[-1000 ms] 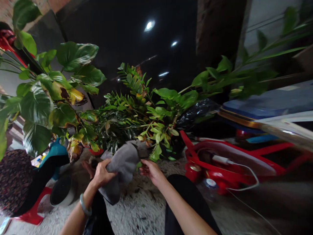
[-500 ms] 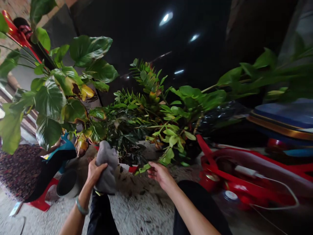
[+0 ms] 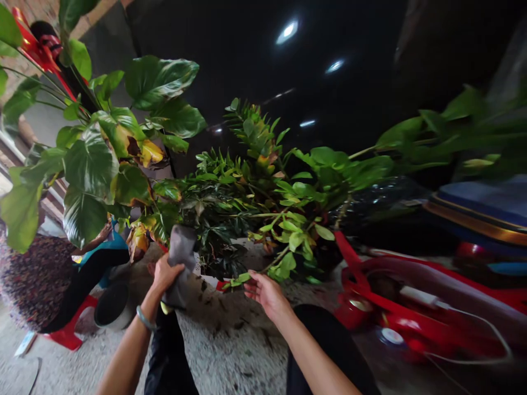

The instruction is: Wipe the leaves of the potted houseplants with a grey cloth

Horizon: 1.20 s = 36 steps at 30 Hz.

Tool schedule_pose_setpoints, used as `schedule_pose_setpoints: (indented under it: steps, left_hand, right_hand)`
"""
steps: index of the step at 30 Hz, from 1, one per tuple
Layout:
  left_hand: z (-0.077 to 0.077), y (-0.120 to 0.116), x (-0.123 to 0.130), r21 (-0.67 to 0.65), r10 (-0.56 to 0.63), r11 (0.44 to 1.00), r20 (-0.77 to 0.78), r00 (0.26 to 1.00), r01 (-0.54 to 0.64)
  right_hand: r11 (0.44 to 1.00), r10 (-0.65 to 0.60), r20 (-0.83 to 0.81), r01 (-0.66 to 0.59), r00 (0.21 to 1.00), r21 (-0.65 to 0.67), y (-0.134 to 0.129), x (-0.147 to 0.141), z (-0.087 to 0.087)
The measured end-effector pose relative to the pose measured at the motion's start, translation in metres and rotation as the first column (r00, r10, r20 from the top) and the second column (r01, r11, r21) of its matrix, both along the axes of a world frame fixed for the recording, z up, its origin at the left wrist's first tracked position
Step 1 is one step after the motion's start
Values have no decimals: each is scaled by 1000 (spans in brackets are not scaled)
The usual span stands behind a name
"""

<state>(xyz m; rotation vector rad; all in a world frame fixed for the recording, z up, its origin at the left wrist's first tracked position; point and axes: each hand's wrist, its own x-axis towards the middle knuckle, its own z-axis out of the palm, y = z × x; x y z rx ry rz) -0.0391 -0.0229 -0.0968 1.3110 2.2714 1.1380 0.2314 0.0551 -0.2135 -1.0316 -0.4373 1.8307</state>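
A limp grey cloth (image 3: 180, 263) hangs from my left hand (image 3: 168, 272), which is closed on it with the thumb along its near side. My right hand (image 3: 267, 292) is curled at the tip of a low, leafy green stem (image 3: 283, 265), its fingertips pinching the stem near the small end leaves (image 3: 237, 281). The stem leans toward me out of a cluster of green plants (image 3: 255, 186). Part of the pinch is hidden behind the fingers.
A large-leaved plant (image 3: 88, 164) with browned leaves fills the left. Behind it a person (image 3: 37, 280) sits on a red stool (image 3: 74, 329) beside a dark bucket (image 3: 113, 307). Red equipment (image 3: 395, 307) with a white cable stands at right. Dry bits litter the concrete floor (image 3: 230, 351).
The grey cloth has swung and hangs narrower in my left hand. My right hand has shifted slightly left along with the leafy stem tip. The view has turned a little.
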Motion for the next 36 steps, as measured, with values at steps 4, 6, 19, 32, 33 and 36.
schedule_pose_setpoints:
  steps: [4, 6, 19, 32, 33, 36]
  left_hand:
    - [-23, -40, 17, -93, -207, 968, 228, 952, 233]
    - [-7, -47, 23, -48, -236, 967, 219, 947, 252]
    - [-5, -37, 52, -208, -420, 858, 237, 876, 469]
    - [29, -3, 41, 1, -122, 992, -54, 991, 123]
    - [17, -6, 45, -44, -194, 980, -12, 981, 193]
    - [6, -31, 49, -123, -349, 924, 114, 930, 362]
  right_hand:
    - [1000, 11, 39, -11, 999, -3, 4, 5, -3]
    - [1000, 14, 38, -14, 999, -8, 6, 6, -4]
    - [1000, 7, 51, -6, 999, -16, 1, 3, -1]
    - [998, 14, -116, -7, 993, 65, 7, -4, 8]
    - [997, 27, -125, -18, 992, 69, 8, -5, 9]
    - [995, 60, -112, -50, 992, 87, 14, -5, 9]
